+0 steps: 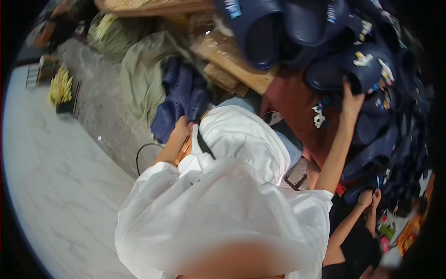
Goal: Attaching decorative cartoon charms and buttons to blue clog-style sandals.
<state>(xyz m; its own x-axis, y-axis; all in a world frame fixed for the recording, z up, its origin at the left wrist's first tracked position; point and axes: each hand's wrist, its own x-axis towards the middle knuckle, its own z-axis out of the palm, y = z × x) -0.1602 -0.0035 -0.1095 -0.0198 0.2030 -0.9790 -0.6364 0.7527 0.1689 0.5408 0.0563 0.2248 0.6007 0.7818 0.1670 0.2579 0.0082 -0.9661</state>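
At the right, my right hand (351, 100) grips the heel end of a navy slip-on clog (332, 74) that has white and coloured charms on its upper. The thumb shows on top, and part of the fingers is hidden. Lower on the left, my left hand (181, 130) is curled at the edge of a bunch of navy clogs (180, 100) beside a pale green sack (144, 74). Whatever its fingers hold is too small or hidden to name. Loose white and blue charms (318, 116) lie on the reddish-brown cloth (295, 104) below my right hand.
Navy clogs (297, 23) pile up along the top and right. A wooden board (241, 74) juts out between my hands. Another person's hands (369, 199) work on a clog at the lower right. A bundle of yellow strands (60, 86) stands by the pale floor (55, 176).
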